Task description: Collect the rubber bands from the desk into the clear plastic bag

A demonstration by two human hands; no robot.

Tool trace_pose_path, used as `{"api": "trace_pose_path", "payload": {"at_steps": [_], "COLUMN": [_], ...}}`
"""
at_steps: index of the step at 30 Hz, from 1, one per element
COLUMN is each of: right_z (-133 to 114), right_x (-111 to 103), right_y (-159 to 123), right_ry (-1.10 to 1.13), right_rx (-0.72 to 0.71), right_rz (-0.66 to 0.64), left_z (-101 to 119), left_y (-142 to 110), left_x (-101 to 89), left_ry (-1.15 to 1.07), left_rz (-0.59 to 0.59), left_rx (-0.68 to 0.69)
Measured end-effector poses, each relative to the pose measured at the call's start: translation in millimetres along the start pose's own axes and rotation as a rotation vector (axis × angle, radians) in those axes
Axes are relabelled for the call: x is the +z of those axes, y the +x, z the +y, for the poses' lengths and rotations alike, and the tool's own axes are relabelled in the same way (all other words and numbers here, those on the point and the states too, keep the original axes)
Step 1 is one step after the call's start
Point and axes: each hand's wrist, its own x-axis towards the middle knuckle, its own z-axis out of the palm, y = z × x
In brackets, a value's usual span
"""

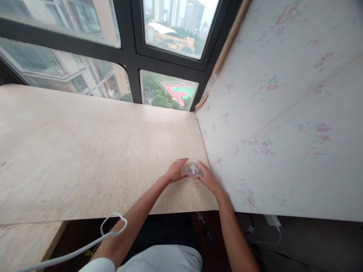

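One broad, pale surface (85,151) spreads under the work, and its front edge (176,212) runs near enough that a slip toward the body could send a small thing over it. To the right we see a flower-patterned wall (283,113); the right forearm (231,223) reaches close alongside, so a careless outward swing could bump it. Beyond, the window (172,56) lets in strong daylight, and we judge that glare could mask a seam in clear plastic. A white cable (70,252) loops across our view of the left forearm (141,206); we cannot tell whether the two touch, but a snag could jerk the arm.

Then come the left hand (175,172) and the right hand (209,178), both curled narrow around opposite ends of a small clear case (193,169). It sits between them, near the wall; we cannot tell whether it rests on the surface or hangs just above. Smooth sides could slide if the two hands press unevenly, and too hard a squeeze might flex it or pop it open.
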Motion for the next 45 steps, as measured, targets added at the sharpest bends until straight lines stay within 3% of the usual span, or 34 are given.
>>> {"api": "trace_pose_path", "payload": {"at_steps": [15,27,37,45], "right_z": [18.6,22.0,3.4,1.4], "right_x": [10.0,12.9,-5.6,-4.8], "right_y": [2.2,3.3,16.6,19.3], "right_ry": [0.204,0.279,0.025,0.027], "right_rx": [0.019,0.08,0.068,0.098], "right_rz": [0.065,0.046,-0.004,0.017], "left_z": [12.3,7.3,16.7,13.8], "left_y": [13.9,11.8,12.4,9.4], "left_x": [-11.3,-3.2,-3.4,2.4], "left_ry": [0.077,0.055,0.035,0.061], "left_rz": [-0.157,-0.125,-0.011,0.0], "left_rx": [0.001,-0.022,-0.119,-0.157]}}
